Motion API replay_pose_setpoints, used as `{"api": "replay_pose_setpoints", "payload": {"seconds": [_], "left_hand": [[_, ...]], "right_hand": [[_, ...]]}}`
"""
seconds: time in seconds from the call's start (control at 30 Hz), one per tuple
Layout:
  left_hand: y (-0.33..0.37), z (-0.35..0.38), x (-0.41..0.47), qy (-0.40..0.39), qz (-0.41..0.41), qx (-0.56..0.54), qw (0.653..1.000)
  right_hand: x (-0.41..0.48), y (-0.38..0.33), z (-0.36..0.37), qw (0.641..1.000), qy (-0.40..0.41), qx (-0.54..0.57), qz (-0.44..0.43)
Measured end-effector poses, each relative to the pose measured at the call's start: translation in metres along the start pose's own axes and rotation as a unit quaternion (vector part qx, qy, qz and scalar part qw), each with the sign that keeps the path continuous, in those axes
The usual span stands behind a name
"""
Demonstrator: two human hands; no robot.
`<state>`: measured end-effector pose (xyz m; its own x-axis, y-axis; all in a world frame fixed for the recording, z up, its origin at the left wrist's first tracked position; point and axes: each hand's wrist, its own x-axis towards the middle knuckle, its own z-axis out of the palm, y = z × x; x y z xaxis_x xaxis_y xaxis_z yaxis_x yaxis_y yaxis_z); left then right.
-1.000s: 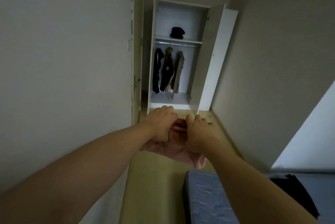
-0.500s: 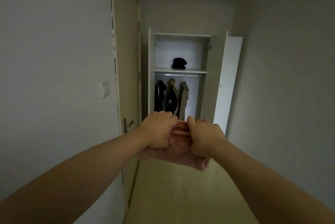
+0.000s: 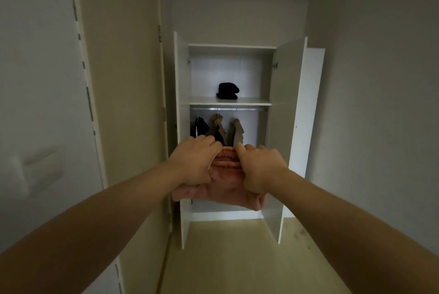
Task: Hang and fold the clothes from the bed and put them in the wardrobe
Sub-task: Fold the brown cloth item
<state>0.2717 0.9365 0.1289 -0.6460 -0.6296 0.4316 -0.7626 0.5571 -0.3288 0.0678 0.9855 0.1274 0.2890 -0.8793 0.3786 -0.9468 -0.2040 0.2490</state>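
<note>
We hold a soft, folded pink garment (image 3: 228,188), left hand (image 3: 194,163) and right hand (image 3: 260,170) both clamped on its ribbed edge, open white wardrobe (image 3: 282,115) ahead, black bundle (image 3: 227,91) on shelf (image 3: 253,101).

Home bedroom: open white wardrobe (image 3: 184,127) with hanging clothes (image 3: 217,129).

The folded garment (image 3: 228,184) is salmon pink, plain. The wardrobe (image 3: 288,108) is white inside and out. On its shelf (image 3: 251,101) sits a black bundle (image 3: 227,91). Below hang a black top (image 3: 200,127) and two khaki-beige pieces (image 3: 217,127). The floor (image 3: 237,258) is pale yellowish; the walls (image 3: 380,103) grey-white; the door (image 3: 123,79) beige.
</note>
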Motion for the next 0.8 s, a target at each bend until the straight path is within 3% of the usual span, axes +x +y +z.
{"api": "replay_pose_setpoints", "payload": {"seconds": [0.47, 0.8], "left_hand": [[-0.132, 0.203, 0.297, 0.046, 0.039, -0.03, 0.998], [-0.236, 0.305, 0.508, 0.062, -0.025, 0.019, 0.998]], "right_hand": [[0.283, 0.16, 0.166, 0.998, -0.021, -0.018, 0.062], [0.506, 0.286, 0.243, 0.999, 0.036, -0.036, 0.021]]}}
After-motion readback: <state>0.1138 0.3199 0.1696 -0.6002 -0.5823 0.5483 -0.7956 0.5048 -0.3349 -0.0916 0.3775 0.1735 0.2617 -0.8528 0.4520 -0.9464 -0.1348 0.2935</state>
